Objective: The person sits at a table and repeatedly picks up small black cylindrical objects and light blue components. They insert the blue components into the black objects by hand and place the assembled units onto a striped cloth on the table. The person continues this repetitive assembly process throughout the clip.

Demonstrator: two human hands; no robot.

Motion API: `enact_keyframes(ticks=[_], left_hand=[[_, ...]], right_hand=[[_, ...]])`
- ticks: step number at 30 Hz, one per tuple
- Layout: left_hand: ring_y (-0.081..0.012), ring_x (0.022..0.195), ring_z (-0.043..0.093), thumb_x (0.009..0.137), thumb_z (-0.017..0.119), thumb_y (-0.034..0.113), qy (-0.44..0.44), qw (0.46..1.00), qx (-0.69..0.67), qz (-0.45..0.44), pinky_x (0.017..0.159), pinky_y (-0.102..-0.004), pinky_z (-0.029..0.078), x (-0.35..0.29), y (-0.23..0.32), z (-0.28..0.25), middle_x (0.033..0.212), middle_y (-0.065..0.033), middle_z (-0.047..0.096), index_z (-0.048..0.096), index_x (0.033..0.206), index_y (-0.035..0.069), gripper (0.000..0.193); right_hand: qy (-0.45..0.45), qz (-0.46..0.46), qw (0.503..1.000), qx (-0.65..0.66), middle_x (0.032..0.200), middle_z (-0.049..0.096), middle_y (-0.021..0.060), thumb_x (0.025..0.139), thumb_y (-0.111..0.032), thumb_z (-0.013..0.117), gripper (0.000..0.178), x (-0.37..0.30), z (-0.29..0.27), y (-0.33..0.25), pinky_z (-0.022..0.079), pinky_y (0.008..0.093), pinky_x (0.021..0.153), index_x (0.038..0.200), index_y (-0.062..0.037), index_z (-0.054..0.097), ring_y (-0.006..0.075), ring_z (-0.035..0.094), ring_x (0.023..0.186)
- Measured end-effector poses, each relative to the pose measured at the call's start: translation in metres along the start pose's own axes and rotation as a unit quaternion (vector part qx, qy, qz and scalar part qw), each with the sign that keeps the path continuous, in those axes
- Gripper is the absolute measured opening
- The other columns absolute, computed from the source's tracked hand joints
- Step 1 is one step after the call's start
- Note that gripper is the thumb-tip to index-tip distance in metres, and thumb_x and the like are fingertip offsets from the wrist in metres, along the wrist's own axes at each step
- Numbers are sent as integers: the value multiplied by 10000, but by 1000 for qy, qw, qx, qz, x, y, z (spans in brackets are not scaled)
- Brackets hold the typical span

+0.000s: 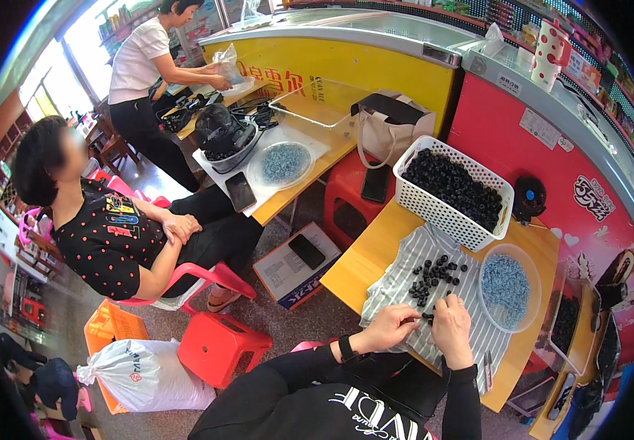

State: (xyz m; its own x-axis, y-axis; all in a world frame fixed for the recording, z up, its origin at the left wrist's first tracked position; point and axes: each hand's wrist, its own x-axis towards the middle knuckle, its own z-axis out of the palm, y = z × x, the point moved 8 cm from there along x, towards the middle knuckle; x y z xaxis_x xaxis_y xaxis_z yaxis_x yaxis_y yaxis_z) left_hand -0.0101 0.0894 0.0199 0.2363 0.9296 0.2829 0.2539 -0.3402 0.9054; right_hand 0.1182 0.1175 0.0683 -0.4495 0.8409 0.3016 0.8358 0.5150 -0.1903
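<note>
Over the front of a grey-and-white striped cloth (390,282), my two hands work close together. My left hand (389,328), below a black wristband, has its fingertips pinched; whatever they hold is too small to make out. Closed fingertips also show on my right hand (452,326), with their contents hidden. Just beyond them lies a loose cluster of small black ring-like parts (434,277). A clear round tub (534,297) of small blue-grey pieces stands to the right. Tweezers (488,370) rest near the table edge beside my right wrist.
Behind the cloth, a white perforated basket (471,233) is heaped with black parts. A dark round device (529,196) stands beside it. Red stools (222,348), a stuffed white sack (148,374) and a seated person (112,227) are at left. Another person stands at the far table.
</note>
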Motion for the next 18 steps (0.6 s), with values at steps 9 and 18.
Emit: enact_keyframes(ticks=[9, 18], left_hand=[[-237, 755, 643, 857, 684, 52, 9, 1000, -3, -7, 663, -336, 496, -1, -1, 1, 836, -126, 655, 679, 1039, -10, 191], [-264, 741, 630, 842, 674, 30, 32, 999, 16, 24, 650, -351, 484, 2, 7, 0, 819, -133, 646, 677, 1013, -5, 175]], right_hand=[[-4, 1, 1000, 0, 842, 553, 161, 727, -44, 625, 64, -2, -2, 0, 497, 441, 661, 775, -19, 591, 350, 594, 834], [-28, 8, 1000, 10, 866, 552, 162, 732, -40, 614, 69, -1, -2, 0, 498, 434, 676, 795, -19, 592, 350, 594, 841]])
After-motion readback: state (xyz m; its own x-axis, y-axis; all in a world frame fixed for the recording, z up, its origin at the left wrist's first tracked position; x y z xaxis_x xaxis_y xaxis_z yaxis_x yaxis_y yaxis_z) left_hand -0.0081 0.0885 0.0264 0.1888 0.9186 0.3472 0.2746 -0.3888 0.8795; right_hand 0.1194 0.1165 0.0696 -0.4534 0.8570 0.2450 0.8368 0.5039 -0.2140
